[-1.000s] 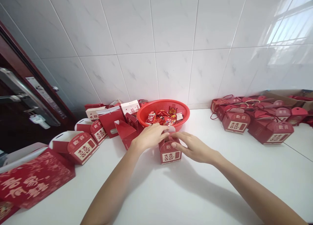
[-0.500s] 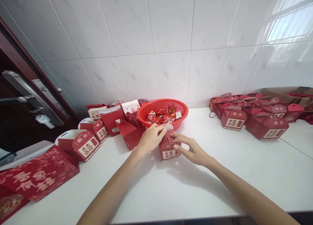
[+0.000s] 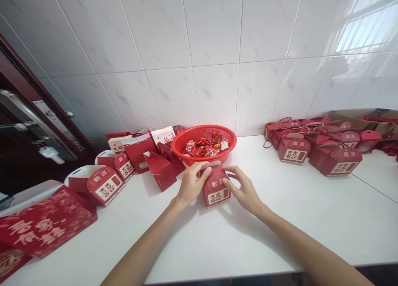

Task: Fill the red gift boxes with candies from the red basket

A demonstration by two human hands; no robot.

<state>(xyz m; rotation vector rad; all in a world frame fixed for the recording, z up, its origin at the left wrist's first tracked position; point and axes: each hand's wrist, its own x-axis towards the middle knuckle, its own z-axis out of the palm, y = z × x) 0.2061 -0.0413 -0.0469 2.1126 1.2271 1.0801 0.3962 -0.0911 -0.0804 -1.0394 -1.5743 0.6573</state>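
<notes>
A small red cardboard gift box [image 3: 218, 193] with white-and-red character panels stands upright on the white table, between my hands. My left hand [image 3: 193, 180] grips its upper left edge, thumb toward the front flap and fingers behind. On the opposite side my right hand [image 3: 243, 189] pinches the upper right, its thumb against the front flap. The rounded front flap is up, and a pale back flap shows behind it. Just behind the box sits a red plastic basket [image 3: 228, 155] holding several wrapped sweets [image 3: 203, 148]. The inside of the gift box is hidden.
Open red boxes [image 3: 105, 185] and a large red bag [image 3: 49, 226] line the left side. A partly folded red box [image 3: 161, 169] leans beside the basket. Several closed boxes with cords [image 3: 293, 149] crowd the right, near a brown carton [image 3: 351, 114]. A tiled wall [image 3: 214, 91] bounds the back.
The box's front flap has come upright, showing more of its lettering. My left hand has lowered along the box's left side, and my right hand has closed in on its right edge.
</notes>
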